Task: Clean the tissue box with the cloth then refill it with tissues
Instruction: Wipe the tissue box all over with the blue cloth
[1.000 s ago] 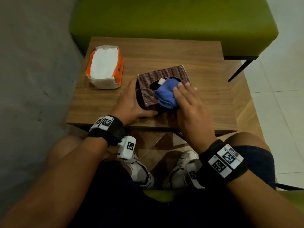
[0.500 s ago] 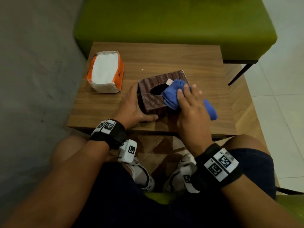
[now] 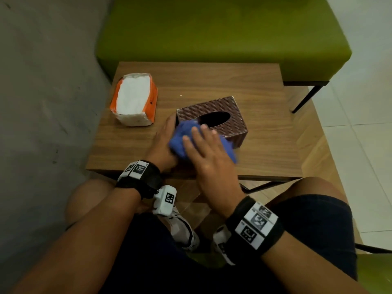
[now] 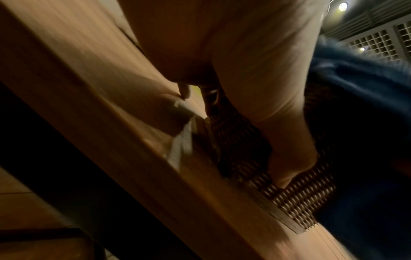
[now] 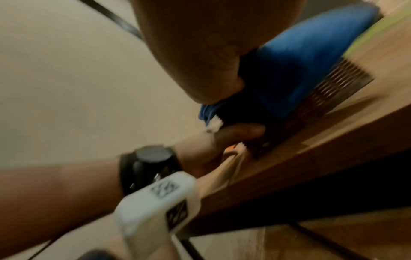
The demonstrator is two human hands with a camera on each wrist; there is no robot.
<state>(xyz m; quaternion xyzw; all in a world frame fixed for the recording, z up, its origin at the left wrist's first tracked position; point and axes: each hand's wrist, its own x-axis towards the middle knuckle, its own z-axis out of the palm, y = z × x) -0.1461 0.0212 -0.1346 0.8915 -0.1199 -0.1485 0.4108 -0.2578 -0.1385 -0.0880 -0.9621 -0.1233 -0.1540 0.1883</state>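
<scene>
The brown woven tissue box point(image 3: 232, 115) stands on the wooden table point(image 3: 265, 149), its oval opening dark. My left hand point(image 3: 164, 141) grips the box's near left corner, and in the left wrist view its thumb point(image 4: 280, 126) lies across the woven side point(image 4: 300, 195). With flat, spread fingers, my right hand point(image 3: 201, 145) presses a bunched blue cloth point(image 3: 181, 137) onto the near left part of the lid. The cloth point(image 5: 300, 61) covers the box's edge point(image 5: 338, 84) in the right wrist view. An opened orange tissue pack point(image 3: 135, 100) with white tissues lies at the table's left.
A green upholstered bench point(image 3: 222, 32) on black legs stands behind the table. A grey wall point(image 3: 42, 92) runs along the left. My knees and white shoes point(image 3: 182, 228) are below the table's near edge.
My right hand has swept the blue cloth from the right edge of the lid across to its near left part. The left hand still holds the box.
</scene>
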